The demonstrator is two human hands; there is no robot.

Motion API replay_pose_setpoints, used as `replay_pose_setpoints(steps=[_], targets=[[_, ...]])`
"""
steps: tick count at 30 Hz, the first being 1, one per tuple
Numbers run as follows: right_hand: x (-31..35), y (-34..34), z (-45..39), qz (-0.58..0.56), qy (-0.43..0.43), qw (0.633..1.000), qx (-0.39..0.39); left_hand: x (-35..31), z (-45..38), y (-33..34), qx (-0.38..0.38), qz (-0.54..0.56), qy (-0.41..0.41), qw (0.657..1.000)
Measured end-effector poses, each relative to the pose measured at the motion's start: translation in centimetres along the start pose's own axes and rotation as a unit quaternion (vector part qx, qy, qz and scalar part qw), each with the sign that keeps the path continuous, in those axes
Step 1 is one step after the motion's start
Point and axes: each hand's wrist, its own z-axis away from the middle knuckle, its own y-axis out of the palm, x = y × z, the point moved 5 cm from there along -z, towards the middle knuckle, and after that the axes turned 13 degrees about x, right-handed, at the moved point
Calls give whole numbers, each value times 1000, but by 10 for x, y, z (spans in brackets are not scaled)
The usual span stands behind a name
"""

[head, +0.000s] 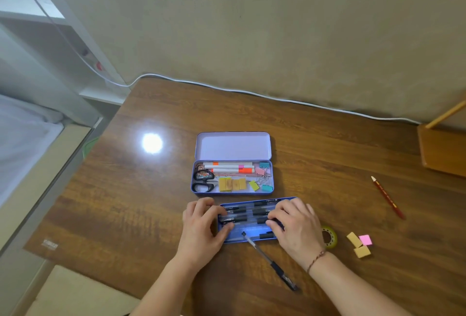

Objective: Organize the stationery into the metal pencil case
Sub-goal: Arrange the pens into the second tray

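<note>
While the left hand (201, 225) curls its fingertips over the left end of the shallow blue metal pen tray (248, 219), the tray lies flat on the brown wood-grain table (315, 154), just nearer than the open lilac metal pencil case (232, 177), whose lid is folded back and whose base already holds black-handled scissors (203, 180), white markers with orange bands (228, 167), tan erasers (232, 184) and coloured binder clips (263, 177). Thin tin like this should be light and stiff but slick, so it looks best held by the short ends with the rim pinched, and kept level because the black-capped pens (242, 212) lined up in it would likely roll. A further black-gripped clear pen (271, 262) leans its tip on the tray's near edge; it is smooth, and best pinched at the rubber grip. Fingers bent, the right hand (295, 227) presses on the pens at the tray's right end. Beyond it lie a yellow-green tape roll (330, 236), two tan erasers and a pink one (359, 243), then a red pencil (387, 197), all light, well apart from the case.
</note>
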Motion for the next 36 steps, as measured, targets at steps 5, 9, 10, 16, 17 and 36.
replay_pose_setpoints(steps=[5,9,10,16,17,36], targets=[[-1,1,-5,-8,31,999,12,2,-2,-1,-2,-2,-8,1000],[-6,2,-5,-38,61,997,12,4,-4,0,-21,28,-34,999],[-8,1,-4,-45,69,997,11,4,-4,1,-23,40,-42,998],[-19,0,1,-58,85,995,9,6,-4,0,-35,98,-69,992],[-20,0,2,-58,87,994,9,5,-4,0,-36,102,-71,992],[-10,-5,40,47,117,992,29,-29,19,18,41,-114,111,986]])
